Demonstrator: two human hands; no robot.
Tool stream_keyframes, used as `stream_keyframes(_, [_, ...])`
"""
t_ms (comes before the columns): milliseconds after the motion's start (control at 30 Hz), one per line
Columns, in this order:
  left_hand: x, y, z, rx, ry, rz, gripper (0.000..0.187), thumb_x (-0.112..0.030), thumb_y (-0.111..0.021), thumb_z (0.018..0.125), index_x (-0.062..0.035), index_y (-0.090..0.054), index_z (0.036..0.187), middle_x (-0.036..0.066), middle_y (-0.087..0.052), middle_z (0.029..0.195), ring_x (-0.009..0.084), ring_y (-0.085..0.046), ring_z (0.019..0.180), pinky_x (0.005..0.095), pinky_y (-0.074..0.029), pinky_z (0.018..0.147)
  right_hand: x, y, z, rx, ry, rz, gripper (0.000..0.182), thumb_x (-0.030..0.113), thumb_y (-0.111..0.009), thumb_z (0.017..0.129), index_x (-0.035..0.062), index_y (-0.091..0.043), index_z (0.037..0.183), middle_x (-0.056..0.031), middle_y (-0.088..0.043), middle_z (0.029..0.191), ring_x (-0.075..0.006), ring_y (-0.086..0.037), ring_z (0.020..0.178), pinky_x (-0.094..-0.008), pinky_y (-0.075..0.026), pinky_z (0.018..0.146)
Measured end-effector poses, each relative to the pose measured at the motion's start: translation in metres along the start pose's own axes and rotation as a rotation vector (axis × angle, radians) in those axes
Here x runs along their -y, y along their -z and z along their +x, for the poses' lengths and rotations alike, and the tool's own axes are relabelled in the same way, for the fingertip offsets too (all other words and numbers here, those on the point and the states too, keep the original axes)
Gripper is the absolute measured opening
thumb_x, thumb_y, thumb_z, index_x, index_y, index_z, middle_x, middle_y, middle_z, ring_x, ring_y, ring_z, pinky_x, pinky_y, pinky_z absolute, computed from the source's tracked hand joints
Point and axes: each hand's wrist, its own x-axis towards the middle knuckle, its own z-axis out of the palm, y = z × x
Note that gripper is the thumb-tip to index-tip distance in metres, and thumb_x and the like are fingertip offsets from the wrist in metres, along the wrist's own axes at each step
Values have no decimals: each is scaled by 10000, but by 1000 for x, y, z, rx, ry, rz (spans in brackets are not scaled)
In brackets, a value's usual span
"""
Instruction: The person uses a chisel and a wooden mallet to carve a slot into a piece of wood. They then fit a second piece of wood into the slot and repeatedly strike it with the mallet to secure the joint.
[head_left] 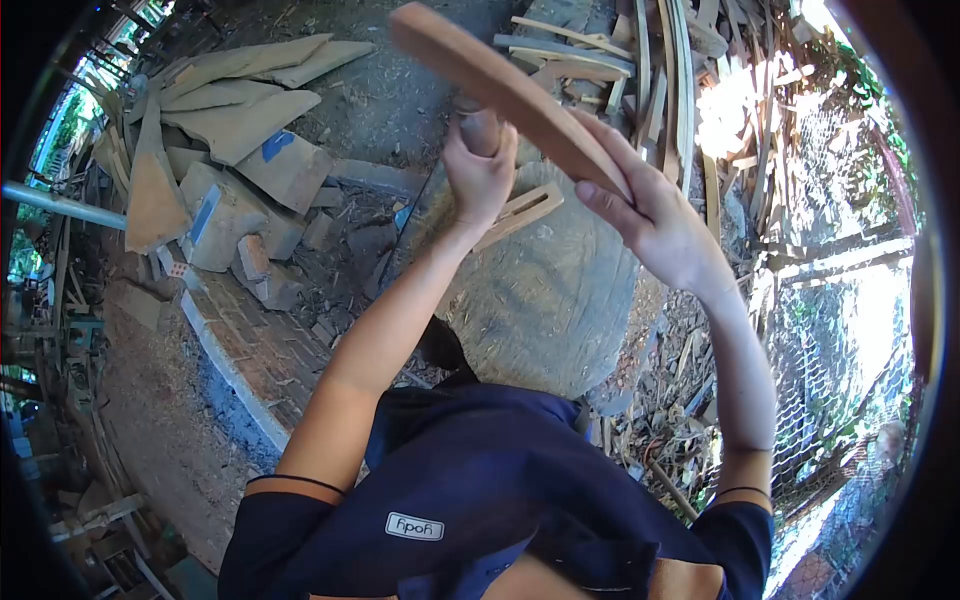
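Observation:
My right hand (655, 215) is closed on the near end of a long, slightly curved wooden board (500, 85), thumb on one side and fingers on the other. The board slants up and away to the left in the head view. Wrapped in my left hand (482, 185) is a short rounded wooden piece (480, 132); its far end passes close to the board, and I cannot tell its kind. Below both hands is a wide tree stump (550, 310) with a worn flat top. A slotted wooden piece (525, 212) lies over it, partly hidden by my left wrist.
Cut wooden slabs (240, 115) and blocks are heaped at the left, beside a low brick surface (260, 335). Long wooden strips (655, 90) lie at the far right. Wire mesh fencing (820, 370) stands along the right side. Wood scraps cover the ground around the stump.

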Motion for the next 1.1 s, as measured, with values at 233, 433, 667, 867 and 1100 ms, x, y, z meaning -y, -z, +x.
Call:
stream_keyframes(233, [-7, 8, 12, -20, 118, -153, 216, -10, -665, 873, -57, -461, 822, 8, -504, 608, 78, -498, 434, 244, -394, 374, -116, -94, 12, -50, -363, -58, 620, 367, -494, 959, 228, -243, 1509, -235, -646, 1154, -430, -638, 1023, -520, -496, 903])
stream_keyframes(433, [7, 31, 32, -153, 295, -266, 246, -9, -642, 876, -75, -411, 933, 5, -479, 627, 85, -445, 426, 259, -382, 381, -126, -135, -2, 32, -526, -128, 655, 340, -510, 934, 256, -218, 1514, -247, -648, 1127, -449, -616, 1035, -528, -485, 903])
stream_keyframes(667, [101, 100, 41, -703, 781, -288, 165, -46, -610, 894, -50, -449, 858, 26, -479, 624, 107, -448, 455, 278, -389, 383, -125, -138, -3, 13, -541, -96, 685, 304, -521, 916, 247, -201, 1519, -242, -655, 1112, -442, -620, 1033, -520, -485, 899])
stream_keyframes(867, [109, 111, 39, -702, 780, -453, 200, -66, -603, 910, -61, -422, 826, 23, -467, 621, 119, -440, 451, 288, -375, 386, -127, -140, -5, -11, -539, -90, 686, 298, -529, 909, 231, -217, 1516, -239, -655, 1115, -434, -625, 1026, -514, -491, 892])
stream_keyframes(1100, [14, 38, 49, -263, 366, -377, 206, -32, -615, 909, -38, -412, 879, 19, -470, 600, 103, -444, 410, 267, -370, 363, -125, -137, -4, 22, -542, -60, 673, 319, -520, 936, 267, -183, 1516, -267, -630, 1150, -465, -595, 1066, -525, -471, 925])
